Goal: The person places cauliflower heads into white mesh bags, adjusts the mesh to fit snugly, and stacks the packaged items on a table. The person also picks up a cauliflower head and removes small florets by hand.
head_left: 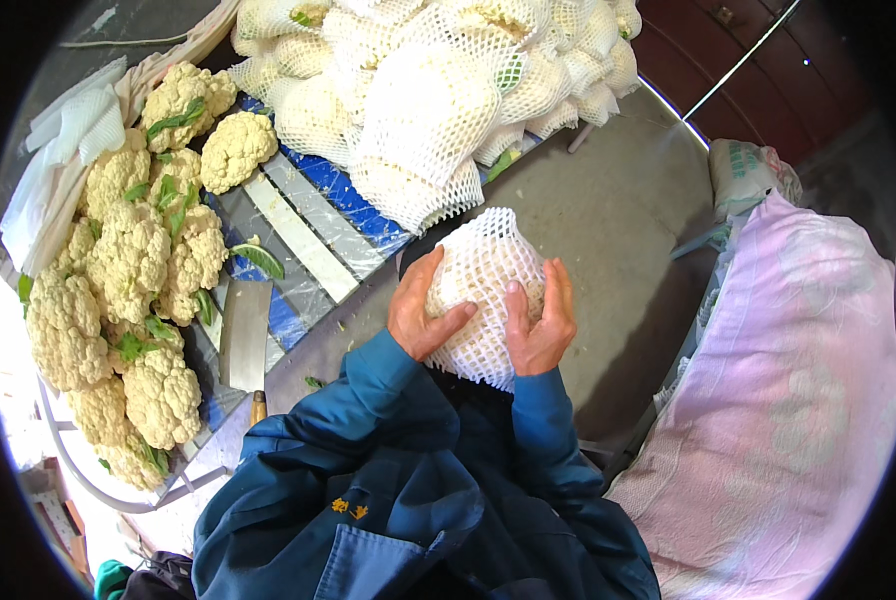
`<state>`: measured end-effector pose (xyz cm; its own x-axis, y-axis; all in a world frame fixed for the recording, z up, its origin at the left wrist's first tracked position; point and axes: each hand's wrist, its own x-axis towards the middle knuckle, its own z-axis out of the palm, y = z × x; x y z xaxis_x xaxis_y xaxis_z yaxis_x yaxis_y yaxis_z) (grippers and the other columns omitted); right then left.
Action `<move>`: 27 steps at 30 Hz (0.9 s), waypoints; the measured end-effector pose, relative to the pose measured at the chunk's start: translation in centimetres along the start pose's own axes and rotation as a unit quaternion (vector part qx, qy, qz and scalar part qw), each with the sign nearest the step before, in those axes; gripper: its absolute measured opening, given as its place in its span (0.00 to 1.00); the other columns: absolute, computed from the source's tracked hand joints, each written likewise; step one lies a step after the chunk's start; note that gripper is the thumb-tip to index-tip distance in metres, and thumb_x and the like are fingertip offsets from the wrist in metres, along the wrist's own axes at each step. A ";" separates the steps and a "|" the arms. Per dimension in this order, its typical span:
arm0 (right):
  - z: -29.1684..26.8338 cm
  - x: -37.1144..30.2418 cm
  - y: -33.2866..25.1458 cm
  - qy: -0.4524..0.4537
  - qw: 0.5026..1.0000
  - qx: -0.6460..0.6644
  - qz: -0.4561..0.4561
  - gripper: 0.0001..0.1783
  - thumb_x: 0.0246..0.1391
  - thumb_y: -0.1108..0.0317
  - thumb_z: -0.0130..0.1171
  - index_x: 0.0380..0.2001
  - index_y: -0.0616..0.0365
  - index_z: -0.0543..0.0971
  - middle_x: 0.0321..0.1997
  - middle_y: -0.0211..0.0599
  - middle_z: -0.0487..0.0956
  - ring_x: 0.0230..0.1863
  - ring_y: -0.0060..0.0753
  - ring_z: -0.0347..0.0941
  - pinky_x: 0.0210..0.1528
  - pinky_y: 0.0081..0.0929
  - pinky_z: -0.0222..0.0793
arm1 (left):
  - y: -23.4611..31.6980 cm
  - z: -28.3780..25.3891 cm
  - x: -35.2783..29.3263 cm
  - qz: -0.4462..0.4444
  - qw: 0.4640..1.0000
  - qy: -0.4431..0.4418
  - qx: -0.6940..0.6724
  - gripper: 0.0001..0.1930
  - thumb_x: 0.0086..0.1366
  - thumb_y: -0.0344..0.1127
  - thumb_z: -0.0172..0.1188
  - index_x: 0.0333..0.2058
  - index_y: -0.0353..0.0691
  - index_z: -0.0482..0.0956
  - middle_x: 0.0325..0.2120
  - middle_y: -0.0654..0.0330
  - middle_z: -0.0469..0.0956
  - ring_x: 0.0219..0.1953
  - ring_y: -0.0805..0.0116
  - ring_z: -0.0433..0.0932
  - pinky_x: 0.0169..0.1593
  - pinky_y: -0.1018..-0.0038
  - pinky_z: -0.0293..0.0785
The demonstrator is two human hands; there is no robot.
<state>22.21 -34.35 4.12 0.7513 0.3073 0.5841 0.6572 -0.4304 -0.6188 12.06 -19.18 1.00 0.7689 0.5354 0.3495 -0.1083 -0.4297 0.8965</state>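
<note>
Between my two hands is a cauliflower in a white foam net sleeve (486,265), held in front of my body. My left hand (423,308) presses on its left side, thumb lying across the net. On its right side rests my right hand (543,322), thumb on the net and fingers pointing up. The sleeve's lower edge hangs loose, and the net mostly hides the cauliflower inside. Just beyond my hands, a heap of net-wrapped cauliflowers (423,110) covers the far part of the table. Bare cauliflowers (128,250) with bits of green leaf are piled at the left.
A cleaver (245,335) lies on the near edge of the blue-and-grey striped table (308,235), its wooden handle toward me. Empty foam net sleeves (78,150) lie at the far left. To the right, a pink cloth (778,400) covers something large, with a stuffed sack (748,175) behind it.
</note>
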 end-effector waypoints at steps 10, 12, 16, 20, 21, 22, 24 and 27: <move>-0.1 2.5 0.1 0.132 0.980 0.117 -0.093 0.29 0.58 0.70 0.62 0.61 0.72 0.70 0.64 0.59 0.71 0.64 0.55 0.70 0.65 0.44 0.67 | -0.3 -0.7 5.4 0.323 0.941 0.049 0.086 0.50 0.46 0.46 0.79 0.65 0.32 0.64 0.60 0.34 0.68 0.59 0.33 0.70 0.62 0.48 0.68; 0.1 1.4 1.1 0.133 0.976 0.143 -0.097 0.29 0.60 0.70 0.60 0.62 0.72 0.69 0.64 0.57 0.71 0.64 0.52 0.70 0.66 0.43 0.66 | -1.6 -0.7 4.4 0.326 0.940 0.037 0.090 0.51 0.46 0.45 0.79 0.67 0.33 0.62 0.62 0.34 0.65 0.62 0.32 0.67 0.63 0.46 0.66; -0.1 -0.1 1.6 0.154 0.969 0.183 -0.069 0.28 0.60 0.67 0.60 0.60 0.72 0.71 0.62 0.57 0.72 0.60 0.53 0.72 0.64 0.42 0.67 | -1.9 -1.6 1.7 0.307 0.948 0.020 0.077 0.53 0.49 0.45 0.76 0.70 0.37 0.57 0.67 0.34 0.58 0.68 0.30 0.60 0.68 0.41 0.56; -0.9 0.0 0.3 0.162 0.970 0.181 0.001 0.28 0.62 0.63 0.59 0.60 0.72 0.71 0.61 0.58 0.72 0.59 0.52 0.72 0.65 0.42 0.65 | -0.8 -0.8 -1.3 0.276 0.958 0.051 0.050 0.48 0.60 0.56 0.65 0.71 0.36 0.54 0.69 0.33 0.54 0.71 0.31 0.54 0.72 0.40 0.44; -1.0 0.2 0.1 0.160 0.976 0.151 0.003 0.28 0.62 0.63 0.58 0.60 0.72 0.71 0.62 0.58 0.72 0.60 0.51 0.72 0.65 0.42 0.64 | -0.4 -0.4 -1.6 0.275 0.958 0.067 0.050 0.48 0.62 0.58 0.62 0.71 0.35 0.53 0.70 0.33 0.53 0.72 0.31 0.53 0.72 0.40 0.43; -1.0 0.3 0.1 0.165 0.975 0.151 0.008 0.30 0.63 0.59 0.58 0.60 0.72 0.71 0.63 0.57 0.72 0.62 0.48 0.70 0.65 0.40 0.64 | -0.3 0.0 -1.9 0.275 0.956 0.081 0.065 0.48 0.64 0.61 0.58 0.71 0.32 0.53 0.70 0.32 0.52 0.72 0.31 0.52 0.73 0.43 0.42; -0.9 0.4 0.1 0.127 0.945 0.266 0.140 0.30 0.65 0.57 0.56 0.60 0.72 0.71 0.61 0.53 0.74 0.60 0.42 0.72 0.63 0.36 0.65 | 0.4 0.0 -1.9 0.210 0.973 0.088 0.034 0.49 0.64 0.61 0.58 0.70 0.30 0.53 0.70 0.32 0.51 0.72 0.32 0.52 0.73 0.45 0.43; -1.2 0.5 0.3 0.053 0.900 0.358 0.242 0.32 0.63 0.55 0.59 0.60 0.72 0.71 0.58 0.51 0.77 0.57 0.40 0.73 0.62 0.34 0.67 | 2.3 0.5 -1.6 0.096 0.988 0.114 -0.034 0.47 0.62 0.61 0.59 0.66 0.26 0.61 0.66 0.35 0.60 0.69 0.36 0.59 0.71 0.49 0.50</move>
<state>22.74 -35.36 4.84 0.9749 0.1325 0.1791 0.1546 0.1765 -0.9721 10.89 -21.41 2.38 0.5688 0.6020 0.5605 -0.2870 -0.4933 0.8211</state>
